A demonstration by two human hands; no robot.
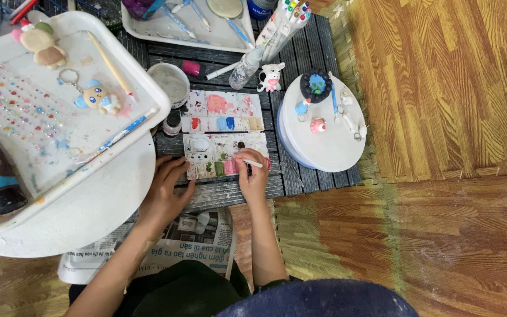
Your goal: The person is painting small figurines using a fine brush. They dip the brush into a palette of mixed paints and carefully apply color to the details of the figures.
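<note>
My right hand [252, 176] grips a thin white paintbrush [252, 162], its tip over the wells of the nearer paint palette [206, 154]. My left hand [165, 191] rests flat beside that palette's left edge, fingers on the dark slatted mat [300, 176]. A second palette [223, 111] with pink, red and blue paint lies just beyond the first.
A white tray [148, 88] at left holds small painted figurines, a brush and a dotted sheet. A round white lid [330, 141] at right carries little painted charms. A water cup [170, 83], a cow figurine [271, 76], markers [286, 20] and newspaper [200, 238] lie around.
</note>
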